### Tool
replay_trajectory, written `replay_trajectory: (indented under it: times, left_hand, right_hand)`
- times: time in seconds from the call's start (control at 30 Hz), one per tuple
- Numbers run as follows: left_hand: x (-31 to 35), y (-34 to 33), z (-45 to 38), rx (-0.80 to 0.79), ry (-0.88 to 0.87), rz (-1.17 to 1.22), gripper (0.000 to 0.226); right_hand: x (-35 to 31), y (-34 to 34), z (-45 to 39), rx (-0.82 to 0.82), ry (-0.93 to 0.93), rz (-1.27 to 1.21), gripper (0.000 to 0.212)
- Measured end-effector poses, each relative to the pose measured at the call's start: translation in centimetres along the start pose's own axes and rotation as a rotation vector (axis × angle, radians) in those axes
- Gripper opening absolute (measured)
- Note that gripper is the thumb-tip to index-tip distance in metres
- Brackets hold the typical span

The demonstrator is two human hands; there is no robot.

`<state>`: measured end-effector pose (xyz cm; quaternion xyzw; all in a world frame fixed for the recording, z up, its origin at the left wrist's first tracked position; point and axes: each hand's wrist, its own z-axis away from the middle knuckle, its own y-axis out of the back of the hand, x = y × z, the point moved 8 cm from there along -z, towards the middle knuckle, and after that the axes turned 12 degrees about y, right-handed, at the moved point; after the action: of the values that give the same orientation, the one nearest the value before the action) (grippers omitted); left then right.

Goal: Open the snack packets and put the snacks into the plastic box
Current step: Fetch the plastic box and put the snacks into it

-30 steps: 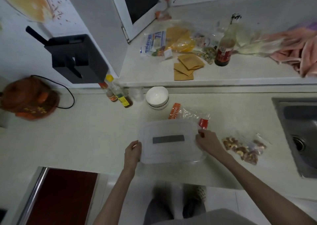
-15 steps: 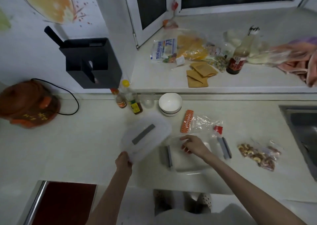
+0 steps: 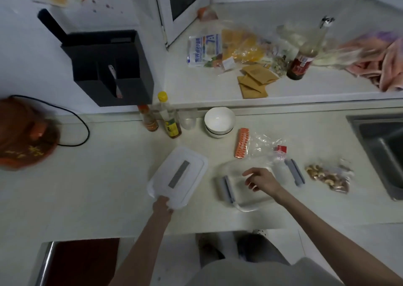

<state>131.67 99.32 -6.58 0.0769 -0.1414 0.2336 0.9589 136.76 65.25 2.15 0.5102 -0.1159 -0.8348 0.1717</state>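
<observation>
A clear plastic box with grey side clips stands open on the counter in front of me. Its white lid, with a grey strip on top, lies to the left of the box, and my left hand grips the lid's near corner. Over the open box hovers my right hand, its fingers loosely spread and holding nothing. A clear snack packet with an orange strip lies just behind the box. A bag of mixed nuts lies to the right of it.
A stack of white bowls, a glass and two sauce bottles stand at the counter's back. A steel sink is at the right, a brown pot at the left. The raised sill holds bags, brown sachets and a dark bottle.
My left hand has lifted the lid off the box and brought it down onto the counter to the left. My right hand has moved from the box's right edge to above its open inside.
</observation>
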Motion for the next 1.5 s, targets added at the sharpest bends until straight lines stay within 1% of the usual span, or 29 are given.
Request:
replay_trajectory:
  times: [0.03, 0.07, 0.1, 0.17, 0.2, 0.23, 0.3, 0.37, 0.43, 0.53, 0.63, 0.73, 0.8, 0.83, 0.93, 0.97, 1.0, 1.07, 1.13, 1.23, 1.33, 1.43, 1.5]
  left_hand:
    - [0.1, 0.0, 0.1, 0.056, -0.010, -0.102, 0.024]
    - [0.5, 0.0, 0.3, 0.145, -0.051, -0.224, 0.031]
    - [1.2, -0.1, 0.6, 0.243, -0.141, -0.319, 0.037]
    - [2.5, -1.9, 2.5, 0.294, -0.327, -0.337, 0.043]
    - [3.1, -3.4, 3.4, 0.290, -0.419, -0.365, 0.039]
    - [3.5, -5.3, 4.1, 0.270, -0.507, -0.405, 0.035]
    - [3.8, -9.6, 5.6, 0.182, -0.634, -0.485, 0.031]
    - [4.3, -14.2, 8.1, 0.086, -0.748, -0.465, 0.031]
    - [4.3, -19.4, 10.8, 0.042, -0.879, -0.498, 0.031]
    - [2.5, -27.7, 14.5, -0.024, -0.993, -0.552, 0.030]
    - [-1.1, -35.6, 17.2, -0.140, -1.104, -0.643, 0.029]
    - [-6.1, -43.0, 17.5, -0.212, -1.045, -0.797, 0.025]
    - [-9.4, -47.3, 17.3, -0.246, -1.035, -0.927, 0.026]
    - [-11.1, -49.1, 16.8, -0.261, -0.994, -1.002, 0.027]
    - [-15.4, -52.7, 14.5, -0.289, -0.768, -1.156, 0.019]
    - [-16.3, -53.4, 13.7, -0.278, -0.738, -1.194, 0.018]
    - [-17.1, -54.0, 13.0, -0.255, -0.731, -1.252, 0.022]
    - [-18.1, -54.3, 11.7, -0.179, -0.736, -1.364, 0.039]
    - [-18.1, -54.1, 10.9, -0.101, -0.737, -1.390, 0.051]
    - [-17.9, -54.0, 9.6, -0.055, -0.680, -1.412, 0.064]
    - [-17.5, -54.3, 9.1, -0.011, -0.634, -1.402, 0.060]
    - [-17.6, -54.7, 8.6, -0.004, -0.584, -1.378, 0.046]
    - [-18.1, -54.7, 8.2, -0.021, -0.515, -1.363, 0.031]
  right_hand:
    - [0.3, 0.4, 0.1, 0.013, -0.003, -0.004, 0.038]
    - [0.7, 0.8, 0.2, 0.028, -0.005, -0.010, 0.038]
    - [1.0, 1.3, 0.3, 0.043, -0.005, -0.019, 0.038]
    - [1.7, 2.3, 0.6, 0.066, -0.004, -0.039, 0.037]
    - [2.0, 2.9, 0.7, 0.078, 0.001, -0.044, 0.037]
    - [2.2, 3.7, 0.9, 0.092, 0.008, -0.045, 0.036]
    - [2.9, 5.5, 1.1, 0.130, 0.018, -0.049, 0.036]
    - [3.7, 7.8, 1.2, 0.177, 0.024, -0.071, 0.034]
    - [4.6, 10.7, 1.2, 0.230, 0.038, -0.094, 0.033]
    - [6.8, 15.5, 1.6, 0.280, 0.022, -0.129, 0.033]
    - [10.0, 20.6, 2.0, 0.326, -0.021, -0.157, 0.035]
    - [14.8, 25.9, 2.6, 0.412, -0.123, -0.220, 0.028]
    - [18.1, 28.8, 2.9, 0.455, -0.199, -0.258, 0.029]
    - [19.7, 29.9, 3.0, 0.463, -0.233, -0.274, 0.029]
    - [23.5, 32.2, 2.6, 0.458, -0.319, -0.304, 0.024]
    - [24.3, 32.8, 2.4, 0.458, -0.339, -0.303, 0.023]
    - [25.0, 33.2, 2.2, 0.456, -0.355, -0.309, 0.022]
    - [26.2, 33.4, 1.4, 0.432, -0.388, -0.350, 0.022]
    - [26.8, 33.0, 0.6, 0.384, -0.413, -0.390, 0.023]
    - [26.7, 32.0, -0.6, 0.310, -0.430, -0.376, 0.028]
    - [26.5, 31.4, -1.4, 0.298, -0.449, -0.384, 0.021]
    - [26.2, 30.7, -2.2, 0.283, -0.437, -0.365, 0.022]
    - [25.8, 30.4, -2.6, 0.272, -0.416, -0.323, 0.020]
